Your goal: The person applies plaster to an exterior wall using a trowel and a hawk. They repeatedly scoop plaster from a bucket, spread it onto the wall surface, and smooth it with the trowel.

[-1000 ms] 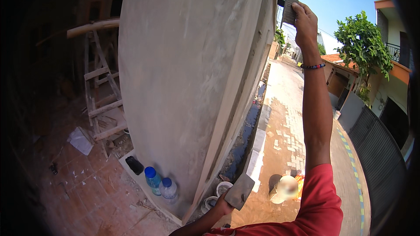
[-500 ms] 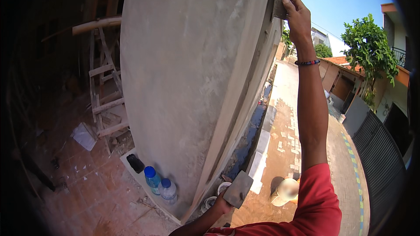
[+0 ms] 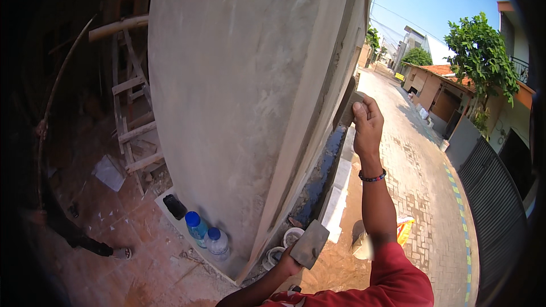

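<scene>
A tall, grey plastered wall (image 3: 222,91) stands in front of me, and a narrow ledge (image 3: 310,131) runs down its right edge. My right hand (image 3: 368,125), raised at that edge, is closed on a flat, dark grey rectangular plate (image 3: 346,105), thumb on its face. The plate lies against or very close to the wall's side; contact is hard to tell. Low down near the wall's foot, my left hand (image 3: 289,262) grips a second flat grey plate (image 3: 310,244) smeared with mortar. Its fingers are partly hidden under the plate.
Two blue-capped bottles (image 3: 216,243) and a black object (image 3: 174,207) stand at the wall's foot. White buckets (image 3: 293,237) sit beside a water-filled ditch (image 3: 318,193). At left are a wooden ladder frame (image 3: 133,113) and another person's dark trouser leg (image 3: 85,243). A paved lane (image 3: 409,153) runs right.
My right hand has come down along the wall's edge with its plate, the elbow bending. My left hand has stayed nearly in place. The other person's leg and a long stick have appeared at left.
</scene>
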{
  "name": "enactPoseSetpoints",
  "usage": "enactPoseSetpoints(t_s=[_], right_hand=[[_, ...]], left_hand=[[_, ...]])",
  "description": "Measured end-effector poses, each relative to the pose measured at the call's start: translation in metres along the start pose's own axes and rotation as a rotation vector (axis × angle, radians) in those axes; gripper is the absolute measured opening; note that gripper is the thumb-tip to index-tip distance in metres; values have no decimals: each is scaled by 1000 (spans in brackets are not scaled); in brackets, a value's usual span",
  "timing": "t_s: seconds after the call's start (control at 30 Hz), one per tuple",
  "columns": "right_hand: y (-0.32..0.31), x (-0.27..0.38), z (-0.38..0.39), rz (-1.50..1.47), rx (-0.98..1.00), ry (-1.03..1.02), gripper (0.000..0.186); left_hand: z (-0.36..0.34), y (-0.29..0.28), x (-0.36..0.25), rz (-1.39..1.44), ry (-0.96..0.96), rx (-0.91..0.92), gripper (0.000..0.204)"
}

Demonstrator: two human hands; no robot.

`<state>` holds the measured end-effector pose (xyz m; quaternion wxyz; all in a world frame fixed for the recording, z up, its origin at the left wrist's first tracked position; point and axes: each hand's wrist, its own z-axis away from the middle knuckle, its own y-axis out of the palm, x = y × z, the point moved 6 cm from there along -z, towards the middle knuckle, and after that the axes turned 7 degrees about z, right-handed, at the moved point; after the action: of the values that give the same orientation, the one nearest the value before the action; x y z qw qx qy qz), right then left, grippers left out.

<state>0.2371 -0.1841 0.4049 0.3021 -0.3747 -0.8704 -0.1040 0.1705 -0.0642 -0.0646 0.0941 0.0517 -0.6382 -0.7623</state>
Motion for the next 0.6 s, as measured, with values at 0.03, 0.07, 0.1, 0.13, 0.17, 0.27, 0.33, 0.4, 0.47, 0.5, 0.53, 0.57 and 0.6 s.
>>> enactPoseSetpoints(t_s=[0.03,0.07,0.1,0.13,0.17,0.27,0.33,0.4,0.47,0.5,0.53,0.57,0.6], right_hand=[[2,21,-11,5,21,-93,43],[6,40,-23,-25,-1,-183,42],[7,58,-35,9,-11,-245,41],[8,73,-46,23,-40,-322,42],[11,84,-57,5,-46,-362,41],[24,102,-72,102,-38,-457,36],[37,94,-70,180,-13,-446,36],[35,59,-63,233,-28,-381,38],[26,18,-44,291,9,-259,38],[14,-11,-30,334,36,-186,32],[5,-31,-15,372,65,-110,27],[-4,-36,2,319,35,-28,27],[-14,-35,17,273,0,47,28]], left_hand=[[4,-2,-1,9,-3,6,39],[7,-4,-1,19,-10,12,39],[10,-1,1,12,-6,11,39],[15,5,2,3,-3,11,39],[19,12,3,-6,5,14,39],[25,23,7,-62,43,-27,39],[25,19,9,-61,48,-29,39],[19,11,10,-44,41,-16,40],[11,1,11,-27,33,-8,41],[7,-2,13,-25,19,-4,41],[3,-5,14,-27,9,-7,41],[3,-8,12,-28,8,-12,41],[5,-5,11,-23,4,-18,41]])
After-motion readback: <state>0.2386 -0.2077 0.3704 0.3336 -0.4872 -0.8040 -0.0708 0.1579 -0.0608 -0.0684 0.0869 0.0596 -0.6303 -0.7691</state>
